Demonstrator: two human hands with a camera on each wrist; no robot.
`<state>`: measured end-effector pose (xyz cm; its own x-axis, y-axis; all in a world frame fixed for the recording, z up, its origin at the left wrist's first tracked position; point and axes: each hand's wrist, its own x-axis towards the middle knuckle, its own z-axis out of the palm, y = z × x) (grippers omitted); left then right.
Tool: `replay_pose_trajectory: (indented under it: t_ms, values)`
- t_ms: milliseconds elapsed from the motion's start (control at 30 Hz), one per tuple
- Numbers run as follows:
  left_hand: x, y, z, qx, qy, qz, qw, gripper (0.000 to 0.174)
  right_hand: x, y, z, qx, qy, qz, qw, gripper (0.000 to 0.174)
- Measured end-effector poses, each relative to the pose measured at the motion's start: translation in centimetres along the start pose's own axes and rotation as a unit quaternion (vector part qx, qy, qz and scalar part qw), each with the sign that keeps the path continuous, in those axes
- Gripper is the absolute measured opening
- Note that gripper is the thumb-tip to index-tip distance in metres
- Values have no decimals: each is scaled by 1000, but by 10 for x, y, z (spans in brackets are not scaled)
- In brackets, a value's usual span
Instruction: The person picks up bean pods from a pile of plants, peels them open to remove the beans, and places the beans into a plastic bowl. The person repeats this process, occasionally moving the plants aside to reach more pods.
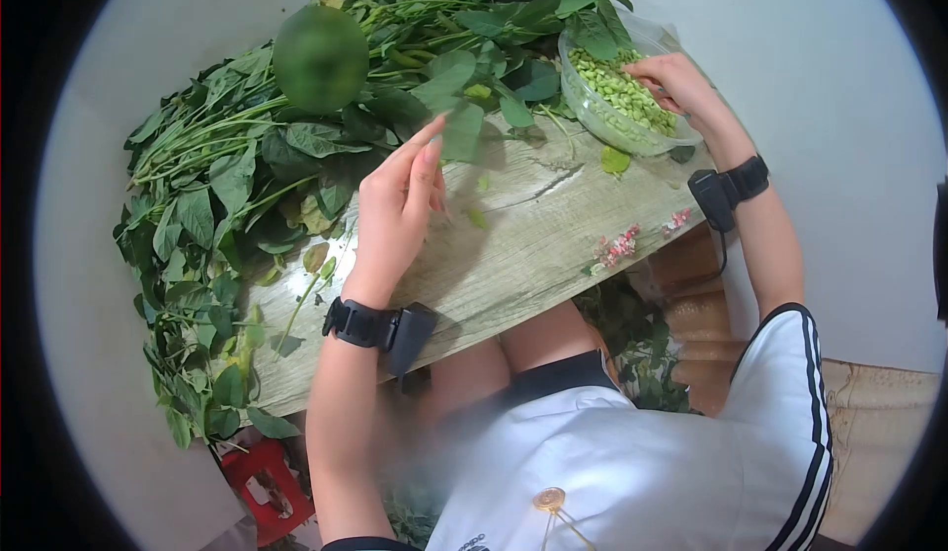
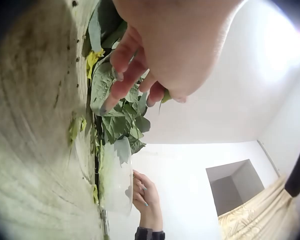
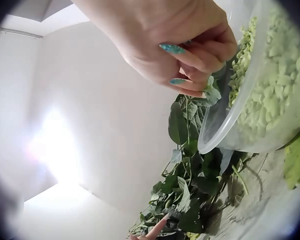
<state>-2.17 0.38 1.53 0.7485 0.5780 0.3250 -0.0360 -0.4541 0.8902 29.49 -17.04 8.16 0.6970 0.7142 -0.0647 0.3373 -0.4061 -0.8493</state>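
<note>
My left hand [image 1: 400, 196] is raised over the wooden tabletop [image 1: 533, 235], its index finger pointing toward the leafy pile. Between its thumb and fingertips, the left wrist view shows it pinching a small green piece [image 2: 165, 96], perhaps of pod or leaf. At the far right my right hand [image 1: 679, 87] reaches over the rim of a clear plastic bowl [image 1: 632, 139] with its fingers curled. Shelled green beans [image 1: 624, 92] fill much of the bowl. The right fingertips are right at the beans, and I cannot tell whether they hold one.
A big heap of leafy bean stalks [image 1: 296, 141] covers the back and left of the table. Loose yellowed leaves [image 1: 614, 161] lie near the bowl. Below the table's front edge are more leaves [image 1: 642, 344] and a red plastic stool [image 1: 267, 492].
</note>
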Motion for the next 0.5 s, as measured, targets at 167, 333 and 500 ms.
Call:
replay_pose_trajectory:
  t_ms: [167, 333, 500]
  values:
    - [0, 1, 1, 5, 5, 9, 1000, 44, 3, 15, -5, 20, 29, 15, 999, 44]
    - [-2, 0, 2, -6, -2, 18, 1000, 43, -6, 15, -7, -21, 62, -22, 998, 34]
    - [-2, -14, 1, -54, 0, -31, 998, 41, -92, -32, -29, -44, -14, -111, 993, 30]
